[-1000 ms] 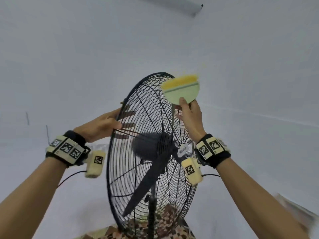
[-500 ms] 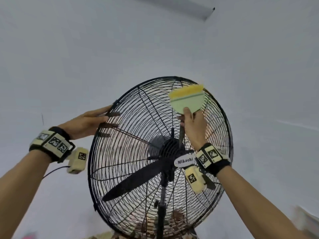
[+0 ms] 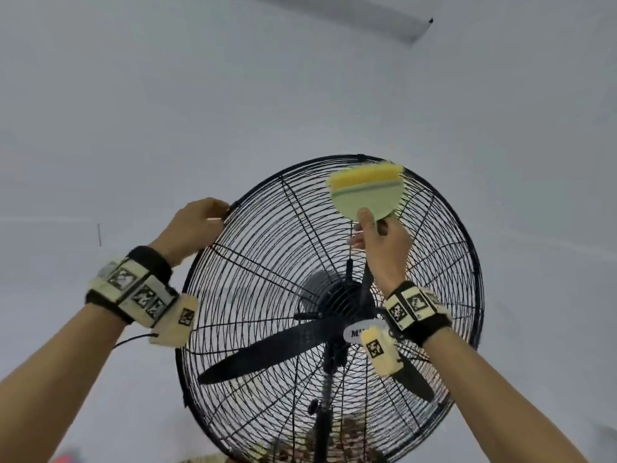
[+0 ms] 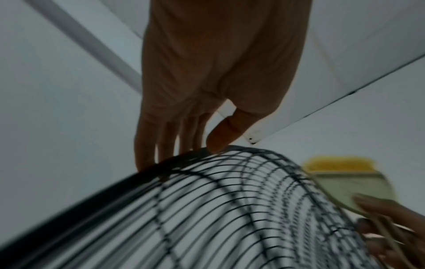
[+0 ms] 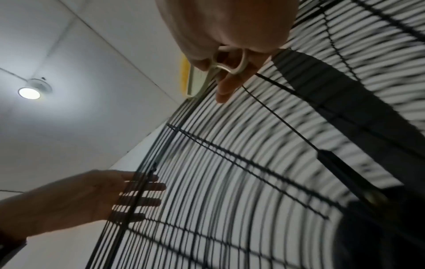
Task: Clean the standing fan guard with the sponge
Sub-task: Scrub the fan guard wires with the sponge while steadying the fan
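The black wire fan guard point(image 3: 253, 262) faces me, with dark blades point(image 3: 267, 355) still behind it. My right hand point(image 3: 384, 242) grips the loop handle point(image 5: 230, 63) of the sponge point(image 3: 367, 187). The sponge has a pale green holder and a yellow pad, and the pad lies against the guard's top near the rim. My left hand point(image 3: 197, 225) holds the upper left rim, thumb point(image 4: 220, 138) in front and straight fingers point(image 5: 147, 198) behind the wires. The sponge point(image 4: 340, 163) and the right hand point(image 4: 391, 231) also show in the left wrist view.
The fan's pole point(image 3: 322, 429) runs down from the hub. Pale walls surround the fan, with a white conduit point(image 3: 367, 21) overhead and a round ceiling lamp point(image 5: 30, 92). Something brown and patterned point(image 3: 350, 439) sits behind the guard's bottom.
The fan head has swung round from edge-on to face me. My left hand moved from the guard's side to its upper left rim. The sponge stayed near the top.
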